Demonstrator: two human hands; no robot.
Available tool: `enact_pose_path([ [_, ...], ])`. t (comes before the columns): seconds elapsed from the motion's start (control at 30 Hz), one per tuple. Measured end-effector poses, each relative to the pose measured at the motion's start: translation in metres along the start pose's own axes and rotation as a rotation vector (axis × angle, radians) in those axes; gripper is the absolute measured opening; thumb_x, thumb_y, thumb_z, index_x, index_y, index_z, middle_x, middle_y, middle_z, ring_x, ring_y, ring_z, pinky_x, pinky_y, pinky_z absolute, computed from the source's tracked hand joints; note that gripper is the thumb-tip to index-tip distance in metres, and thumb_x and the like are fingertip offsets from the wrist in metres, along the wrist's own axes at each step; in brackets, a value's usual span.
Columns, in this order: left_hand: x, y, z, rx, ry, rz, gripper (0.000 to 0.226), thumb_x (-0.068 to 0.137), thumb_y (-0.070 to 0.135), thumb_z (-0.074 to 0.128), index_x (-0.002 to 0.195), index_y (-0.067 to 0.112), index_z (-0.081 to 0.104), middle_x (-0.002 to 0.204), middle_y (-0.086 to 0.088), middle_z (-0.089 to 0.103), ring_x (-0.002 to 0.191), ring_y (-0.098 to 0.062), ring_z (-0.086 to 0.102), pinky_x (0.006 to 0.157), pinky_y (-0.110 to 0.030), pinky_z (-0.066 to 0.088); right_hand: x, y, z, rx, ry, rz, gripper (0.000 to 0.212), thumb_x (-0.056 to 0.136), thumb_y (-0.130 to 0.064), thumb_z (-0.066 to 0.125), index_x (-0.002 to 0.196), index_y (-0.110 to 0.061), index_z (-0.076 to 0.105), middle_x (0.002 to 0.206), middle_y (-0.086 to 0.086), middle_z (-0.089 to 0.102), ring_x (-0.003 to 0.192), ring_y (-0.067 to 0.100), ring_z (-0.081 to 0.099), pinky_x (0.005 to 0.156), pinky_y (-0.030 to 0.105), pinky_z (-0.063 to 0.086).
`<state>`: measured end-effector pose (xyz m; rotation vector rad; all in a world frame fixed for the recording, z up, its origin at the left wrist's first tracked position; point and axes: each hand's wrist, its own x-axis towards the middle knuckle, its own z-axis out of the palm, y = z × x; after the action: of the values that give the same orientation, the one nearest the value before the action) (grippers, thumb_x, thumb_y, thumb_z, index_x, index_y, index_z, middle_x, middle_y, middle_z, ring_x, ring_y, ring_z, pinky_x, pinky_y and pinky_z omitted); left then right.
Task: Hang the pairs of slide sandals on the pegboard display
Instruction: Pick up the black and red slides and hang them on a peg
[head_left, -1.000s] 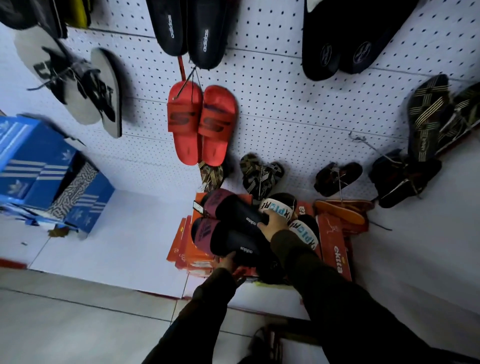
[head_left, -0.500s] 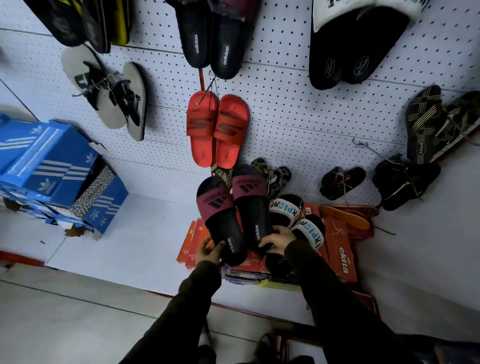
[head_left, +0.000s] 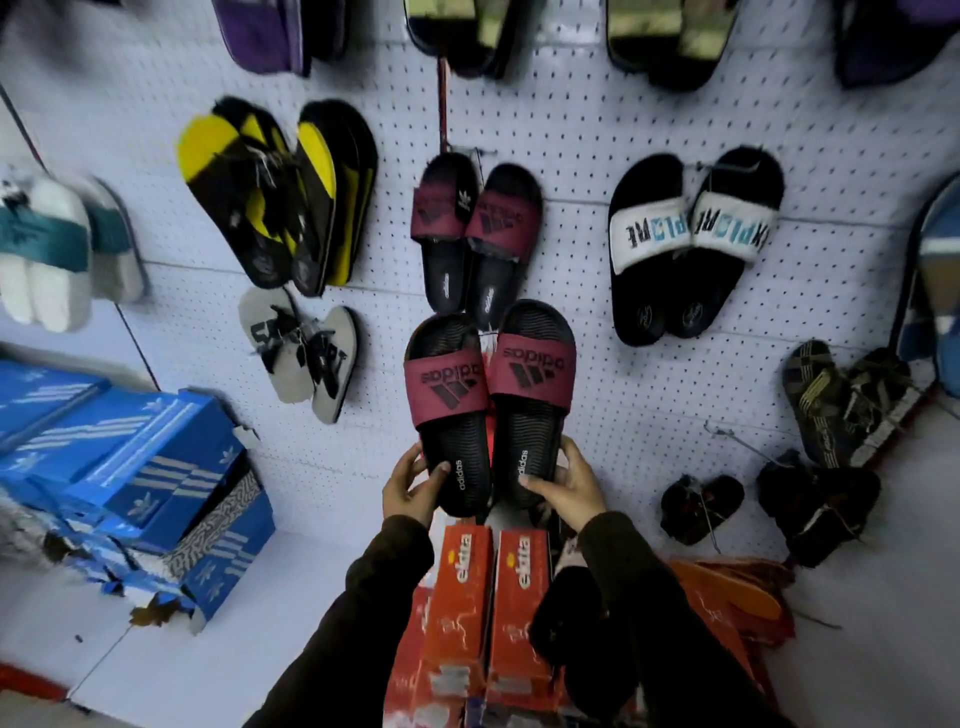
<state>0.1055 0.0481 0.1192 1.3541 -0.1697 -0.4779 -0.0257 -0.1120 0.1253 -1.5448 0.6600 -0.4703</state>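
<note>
Fingers (head_left: 415, 480) of left hand (head_left: 408, 486) wrapped around heel end of left-side slide sandal (head_left: 451, 410); thumb on footbed beside the "adidas" print. Fingers (head_left: 545, 486) of right hand (head_left: 569, 480) likewise closed on heel of right-side slide sandal (head_left: 530, 400). Both sandals black with maroon straps, logo reading upside-down, toes pointing up, held side by side and touching along inner edges, in front of the pegboard (head_left: 597, 130).

Held pair sits just below a matching hung pair, black with maroon straps (head_left: 475, 236); toes of held pair overlap its heels in view. To the right on the board: black pair with white lettered straps (head_left: 691, 244). To the left: yellow-and-black flip-flops (head_left: 280, 192) and grey flip-flops (head_left: 301, 353) beneath them.

Below the hands: orange "ekta" boxes (head_left: 491, 597). Blue striped shoe boxes (head_left: 130, 467) stacked at lower left. Bare metal hook (head_left: 737, 439) projects from pegboard to the right of the right hand. Upper row of footwear blurred.
</note>
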Motion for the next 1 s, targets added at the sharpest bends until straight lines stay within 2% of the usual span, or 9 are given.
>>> enact_pose_path([
  [0.1,0.015,0.039,0.003,-0.011,-0.028,0.112,0.052,0.086,0.007,0.067,0.136,0.009,0.052,0.132,-0.02,0.06,0.111,-0.038,0.063,0.101,-0.054,0.049,0.01,-0.04,0.007,0.029,0.0,-0.108,0.059,0.084,0.004,0.071,0.128,-0.026,0.045,0.112,0.005,0.072,0.089,0.0,0.074,0.078,0.016,0.059],
  [0.17,0.024,0.063,0.006,-0.027,-0.044,0.18,0.054,0.086,0.006,0.066,0.138,0.008,0.05,0.13,-0.018,0.06,0.102,-0.03,0.064,0.098,-0.05,0.052,0.017,-0.067,0.012,0.045,0.007,-0.164,0.058,0.085,0.006,0.069,0.128,-0.024,0.045,0.107,0.003,0.071,0.09,0.003,0.072,0.077,0.017,0.06],
  [0.27,0.039,0.103,0.012,-0.06,-0.036,0.264,0.055,0.086,0.006,0.067,0.138,0.012,0.05,0.12,-0.004,0.06,0.085,-0.009,0.066,0.079,-0.028,0.059,0.028,-0.109,0.02,0.071,0.021,-0.239,0.059,0.085,0.011,0.066,0.133,-0.015,0.043,0.103,0.004,0.07,0.092,0.011,0.07,0.079,0.021,0.061],
  [0.3,0.044,0.116,0.014,-0.068,-0.037,0.284,0.057,0.086,0.007,0.067,0.139,0.013,0.048,0.117,-0.001,0.059,0.082,-0.003,0.064,0.078,-0.025,0.057,0.031,-0.122,0.023,0.082,0.026,-0.26,0.061,0.085,0.013,0.065,0.136,-0.012,0.041,0.104,0.007,0.07,0.093,0.016,0.07,0.084,0.027,0.061],
  [0.4,0.062,0.153,0.021,-0.093,-0.062,0.346,0.058,0.087,0.004,0.066,0.141,0.008,0.046,0.121,-0.006,0.057,0.093,-0.011,0.061,0.092,-0.034,0.05,0.044,-0.16,0.031,0.092,0.045,-0.321,0.06,0.084,0.014,0.066,0.133,-0.012,0.042,0.12,0.024,0.066,0.104,0.03,0.065,0.098,0.047,0.054],
  [0.53,0.084,0.192,0.03,-0.099,-0.042,0.385,0.055,0.086,0.003,0.066,0.138,0.005,0.048,0.114,-0.007,0.057,0.096,-0.015,0.059,0.1,-0.042,0.048,0.067,-0.197,0.038,0.085,0.073,-0.368,0.059,0.083,0.012,0.067,0.128,-0.017,0.043,0.13,0.028,0.062,0.112,0.035,0.066,0.097,0.048,0.054],
  [0.63,0.099,0.206,0.033,-0.087,-0.037,0.384,0.054,0.085,0.001,0.066,0.137,0.004,0.049,0.116,-0.013,0.059,0.11,-0.022,0.058,0.107,-0.05,0.044,0.086,-0.205,0.04,0.075,0.082,-0.349,0.061,0.083,0.012,0.067,0.129,-0.019,0.042,0.133,0.027,0.062,0.112,0.033,0.065,0.088,0.039,0.056],
  [0.77,0.116,0.197,0.031,-0.052,-0.033,0.336,0.051,0.086,0.0,0.064,0.135,0.002,0.049,0.134,-0.026,0.056,0.128,-0.035,0.054,0.107,-0.056,0.043,0.107,-0.189,0.039,0.05,0.1,-0.233,0.082,0.081,0.013,0.068,0.15,-0.011,0.03,0.141,0.023,0.057,0.127,0.037,0.06,0.105,0.055,0.049],
  [1.0,0.131,0.162,0.031,-0.086,-0.073,0.169,0.052,0.089,-0.003,0.059,0.138,0.0,0.044,0.129,-0.026,0.057,0.106,-0.024,0.054,0.104,-0.052,0.044,0.124,-0.147,0.045,0.058,0.109,-0.103,0.085,0.081,0.012,0.07,0.151,-0.011,0.027,0.134,0.027,0.061,0.122,0.041,0.062,0.105,0.058,0.048],
])
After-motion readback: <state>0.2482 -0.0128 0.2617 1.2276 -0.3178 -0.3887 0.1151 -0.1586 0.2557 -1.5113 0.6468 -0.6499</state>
